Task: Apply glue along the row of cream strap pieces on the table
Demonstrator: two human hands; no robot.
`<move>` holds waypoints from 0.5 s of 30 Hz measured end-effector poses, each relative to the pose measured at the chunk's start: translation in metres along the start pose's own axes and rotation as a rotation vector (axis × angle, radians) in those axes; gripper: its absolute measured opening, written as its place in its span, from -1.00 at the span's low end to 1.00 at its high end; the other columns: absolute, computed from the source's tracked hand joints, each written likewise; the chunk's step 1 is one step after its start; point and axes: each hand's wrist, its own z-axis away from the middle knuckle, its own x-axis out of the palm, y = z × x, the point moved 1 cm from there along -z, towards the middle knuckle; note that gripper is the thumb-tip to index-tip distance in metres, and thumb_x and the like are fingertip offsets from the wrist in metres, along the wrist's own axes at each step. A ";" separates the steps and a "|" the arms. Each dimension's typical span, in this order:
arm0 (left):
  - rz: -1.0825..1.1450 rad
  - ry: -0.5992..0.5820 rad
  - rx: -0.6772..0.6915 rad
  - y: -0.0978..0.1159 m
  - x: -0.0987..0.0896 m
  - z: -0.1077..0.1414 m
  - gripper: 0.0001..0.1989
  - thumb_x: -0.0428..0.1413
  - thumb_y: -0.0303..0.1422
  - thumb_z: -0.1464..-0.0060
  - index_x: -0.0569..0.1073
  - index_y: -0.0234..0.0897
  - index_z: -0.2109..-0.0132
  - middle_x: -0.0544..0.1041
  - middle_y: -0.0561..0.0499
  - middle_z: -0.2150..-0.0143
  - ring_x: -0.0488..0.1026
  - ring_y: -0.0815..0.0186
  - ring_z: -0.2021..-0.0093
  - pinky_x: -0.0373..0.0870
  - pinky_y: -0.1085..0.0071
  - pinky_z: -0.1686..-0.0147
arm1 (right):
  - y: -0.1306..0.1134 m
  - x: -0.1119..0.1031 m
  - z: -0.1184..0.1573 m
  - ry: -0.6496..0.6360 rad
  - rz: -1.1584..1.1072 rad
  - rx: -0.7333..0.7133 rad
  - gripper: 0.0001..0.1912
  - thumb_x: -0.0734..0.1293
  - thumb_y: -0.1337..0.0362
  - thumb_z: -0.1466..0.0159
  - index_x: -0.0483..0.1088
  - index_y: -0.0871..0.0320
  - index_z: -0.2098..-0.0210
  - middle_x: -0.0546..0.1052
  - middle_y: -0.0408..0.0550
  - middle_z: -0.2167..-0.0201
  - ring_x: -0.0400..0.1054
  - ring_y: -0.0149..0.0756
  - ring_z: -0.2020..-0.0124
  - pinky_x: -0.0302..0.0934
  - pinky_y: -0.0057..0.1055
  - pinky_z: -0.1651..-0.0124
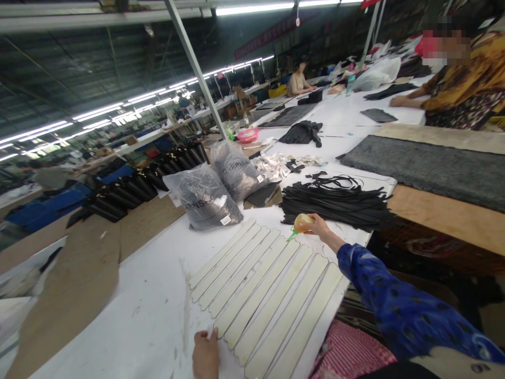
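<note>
My right hand (315, 226) is closed around a yellowish squeeze bottle (303, 223). Its green nozzle (292, 235) points down at the far ends of a row of pale cream strips (260, 295). These strips lie side by side on the white table, with dark edges and wavy ends. At the near ends of the strips, my left hand (205, 353) rests on the table with bent fingers a little apart. One of its fingertips is at a strip's corner, and no object shows in it.
A heap of black straps (335, 202) lies beyond my right hand. Two filled plastic bags (205, 197) stand behind the strips, near white scraps (276, 166). Brown board (79, 295) covers the left. Dark grey fabric (430, 168) lies at right; a co-worker (469, 84) sits beyond.
</note>
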 end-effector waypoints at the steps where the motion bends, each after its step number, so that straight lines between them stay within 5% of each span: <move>1: -0.007 -0.001 0.026 0.003 0.000 -0.001 -0.67 -0.06 -0.17 -0.09 0.37 -0.26 0.10 0.56 -0.19 0.23 0.52 0.06 0.28 0.33 0.25 0.40 | -0.001 0.000 0.001 0.001 0.004 -0.002 -0.34 0.56 0.30 0.16 0.29 0.21 0.10 0.45 0.10 0.13 0.43 -0.11 0.24 0.44 -0.28 0.39; 7: 0.107 -0.068 0.250 0.008 0.006 -0.017 -0.82 -0.04 -0.43 0.03 0.44 -0.25 0.30 0.48 -0.07 0.24 0.48 0.23 0.19 0.34 0.38 0.16 | -0.009 0.009 0.009 -0.033 0.003 -0.004 -0.38 0.55 0.29 0.16 0.28 0.17 0.13 0.47 0.04 0.16 0.43 -0.10 0.21 0.43 -0.27 0.37; 15: 0.423 -0.065 0.255 -0.012 0.017 -0.025 -0.75 0.04 -0.22 0.18 0.44 -0.27 0.35 0.51 -0.06 0.34 0.49 0.18 0.24 0.40 0.31 0.15 | 0.006 0.041 0.038 -0.202 -0.058 0.110 -0.44 0.55 0.28 0.13 0.28 0.13 0.18 0.50 -0.04 0.27 0.46 -0.10 0.24 0.43 -0.20 0.31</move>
